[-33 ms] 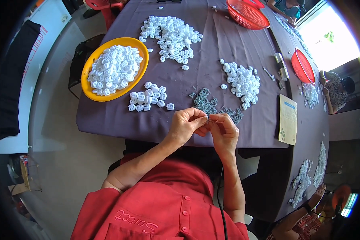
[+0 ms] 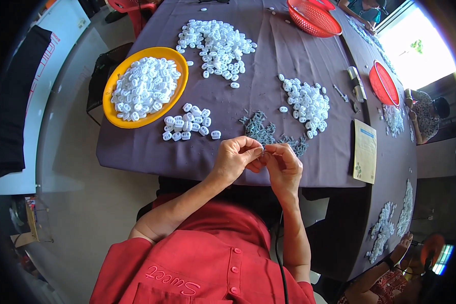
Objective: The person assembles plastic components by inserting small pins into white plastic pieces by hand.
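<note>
My left hand [image 2: 233, 158] and my right hand [image 2: 285, 164] meet over the near edge of the table, both pinched at the fingertips. Whatever small thing they hold is mostly covered by the fingers, with a pale bit showing between them. Just beyond lies a pile of tiny grey spring-like pieces [image 2: 259, 129]. Left of my hands is a small group of white oval plastic pieces with two holes [image 2: 187, 122]. A larger pile of white oval pieces [image 2: 308, 105] lies to the right, and another pile [image 2: 220, 48] farther back.
A yellow oval tray [image 2: 184, 76] heaped with white pieces stands at the left edge of the purple tablecloth [image 2: 142, 152]. On the right are a paper booklet [image 2: 365, 151], a red basket [image 2: 383, 83] and more small piles. Another red basket [image 2: 314, 20] is at the back. Other people sit along the right.
</note>
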{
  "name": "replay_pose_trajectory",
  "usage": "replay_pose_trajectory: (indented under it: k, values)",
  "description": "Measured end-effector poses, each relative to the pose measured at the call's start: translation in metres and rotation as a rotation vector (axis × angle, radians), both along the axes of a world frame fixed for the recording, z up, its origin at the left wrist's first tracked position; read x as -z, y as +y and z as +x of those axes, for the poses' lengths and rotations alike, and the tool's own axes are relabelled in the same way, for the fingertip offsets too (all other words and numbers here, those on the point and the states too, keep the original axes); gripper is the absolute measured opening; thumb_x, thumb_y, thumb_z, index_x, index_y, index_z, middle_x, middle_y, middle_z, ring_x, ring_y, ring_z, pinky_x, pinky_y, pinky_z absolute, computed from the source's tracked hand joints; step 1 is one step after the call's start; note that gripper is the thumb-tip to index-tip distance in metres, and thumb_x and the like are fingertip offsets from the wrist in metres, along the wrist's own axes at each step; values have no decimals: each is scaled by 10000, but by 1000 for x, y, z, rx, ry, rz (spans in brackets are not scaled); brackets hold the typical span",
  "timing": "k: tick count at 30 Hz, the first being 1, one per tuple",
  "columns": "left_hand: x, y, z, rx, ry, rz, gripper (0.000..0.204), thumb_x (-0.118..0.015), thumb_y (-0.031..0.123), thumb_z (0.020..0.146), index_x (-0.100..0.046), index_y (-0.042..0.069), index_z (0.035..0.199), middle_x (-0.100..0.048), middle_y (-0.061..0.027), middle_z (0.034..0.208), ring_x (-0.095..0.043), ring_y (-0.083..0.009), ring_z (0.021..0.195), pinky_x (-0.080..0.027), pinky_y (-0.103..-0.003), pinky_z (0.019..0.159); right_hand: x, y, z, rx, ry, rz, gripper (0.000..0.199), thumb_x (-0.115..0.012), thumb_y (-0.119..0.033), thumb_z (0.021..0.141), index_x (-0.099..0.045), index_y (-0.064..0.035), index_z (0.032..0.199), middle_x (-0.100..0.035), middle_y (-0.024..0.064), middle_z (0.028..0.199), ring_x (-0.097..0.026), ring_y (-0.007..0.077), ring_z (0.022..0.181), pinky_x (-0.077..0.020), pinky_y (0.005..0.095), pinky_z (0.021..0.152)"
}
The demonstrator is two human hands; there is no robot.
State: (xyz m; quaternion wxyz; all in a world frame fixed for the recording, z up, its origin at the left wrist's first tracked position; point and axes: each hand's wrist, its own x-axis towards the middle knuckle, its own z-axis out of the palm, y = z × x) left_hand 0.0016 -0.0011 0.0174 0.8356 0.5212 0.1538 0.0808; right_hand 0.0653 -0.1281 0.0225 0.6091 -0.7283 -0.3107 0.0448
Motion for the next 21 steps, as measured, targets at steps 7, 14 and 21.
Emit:
replay_pose_trajectory:
  k: [7,14,21]
  values:
    - [-2,-1,-1,-17,10,34,89,-570,44,857,-597,-35,887,-635,-79,745,-636,-136,622,-534,-244,507,-1,0,-1,-19,65,15,129,-566,106,756,-582,10,841,-586,61,766,-575,107,646,-456,221,560]
    - [-1,-1,-2,-32,16,149,90,-576,40,851,-613,-36,882,-636,-68,735,-613,-105,590,-521,-232,485,-4,2,-1,-26,-98,-12,122,-564,110,747,-562,9,816,-579,78,755,-574,132,637,-457,235,555]
    - [6,0,-1,-12,38,15,115,-594,69,850,-600,-34,902,-629,-70,738,-597,-99,573,-514,-226,494,-8,1,-2,-14,-214,-92,124,-581,113,744,-560,15,816,-561,66,737,-569,117,637,-448,225,562]
